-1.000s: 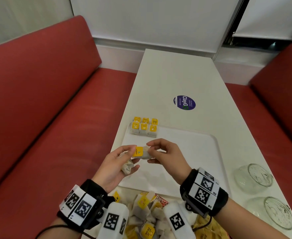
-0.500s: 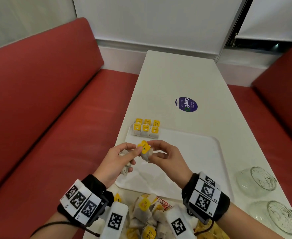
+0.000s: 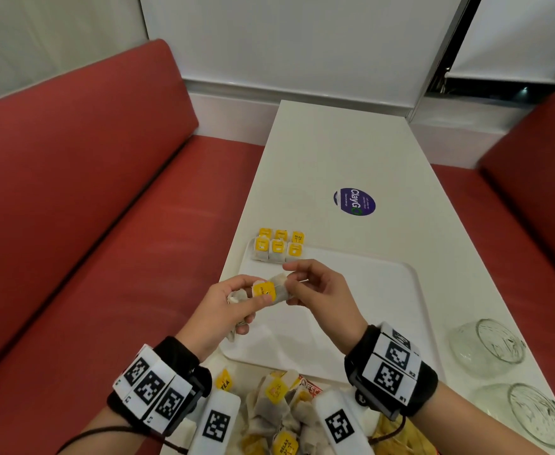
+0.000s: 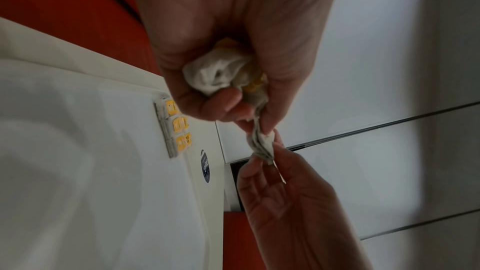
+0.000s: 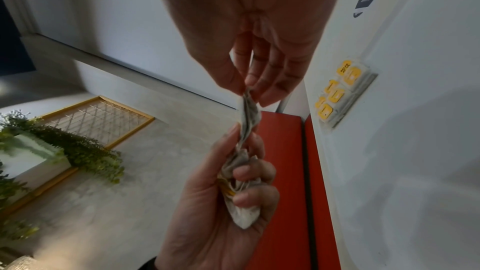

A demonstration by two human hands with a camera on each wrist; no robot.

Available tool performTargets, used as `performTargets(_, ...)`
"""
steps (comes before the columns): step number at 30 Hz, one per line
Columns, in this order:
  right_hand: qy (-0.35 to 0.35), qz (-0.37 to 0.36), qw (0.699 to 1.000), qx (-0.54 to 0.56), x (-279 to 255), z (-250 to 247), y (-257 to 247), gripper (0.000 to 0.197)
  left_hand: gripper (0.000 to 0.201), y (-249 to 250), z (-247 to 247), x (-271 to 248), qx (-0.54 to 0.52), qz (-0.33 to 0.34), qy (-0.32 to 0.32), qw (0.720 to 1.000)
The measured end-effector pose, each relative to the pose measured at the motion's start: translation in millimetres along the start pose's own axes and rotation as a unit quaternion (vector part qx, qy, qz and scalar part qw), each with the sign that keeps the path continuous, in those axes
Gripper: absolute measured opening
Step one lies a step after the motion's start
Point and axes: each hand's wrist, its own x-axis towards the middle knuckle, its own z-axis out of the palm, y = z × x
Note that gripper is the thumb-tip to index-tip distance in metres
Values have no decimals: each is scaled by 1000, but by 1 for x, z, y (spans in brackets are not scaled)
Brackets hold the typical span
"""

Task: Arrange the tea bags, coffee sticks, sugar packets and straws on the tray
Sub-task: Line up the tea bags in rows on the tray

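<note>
Pinching one tea bag (image 3: pixel 277 290) btwn right hand (image 3: pixel 318 290) & left hand (image 3: pixel 226 310), left also clutching spare bags: ease free w/o tearing, set beside tray's (image 3: pixel 384 290) far-left row (image 3: pixel 277 249).

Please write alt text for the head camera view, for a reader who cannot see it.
Both hands, left hand and right hand, hold one tea bag above a white tray. Six tea bags sit in the tray's far left corner; more lie heaped near the wrists.
</note>
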Motion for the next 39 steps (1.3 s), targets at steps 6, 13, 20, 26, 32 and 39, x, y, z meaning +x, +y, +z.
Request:
performTargets(6,-25,19,999,12,-1,-1,1,23,12,3,0,5,2,36,38,999)
performTargets(13,-15,33,999,16,-2,-3,3,21,10,3,2,9,14,50,56,997)
performTargets(20,-47,69,996,34,-1,-2,4,28,18,11,-2,14,77,42,25,996)
performTargets(26,-53,57,995,67,5,-4,1,11,12,29,-5,15,96,44,-17,994)
performTargets(32,-55,69,989,118,6,-4,5,21,13,31,-5,13,77,49,-12,996)
performTargets(39,-43,68,991,109,5,-3,6,24,6,28,-4,12,81,49,1,996)
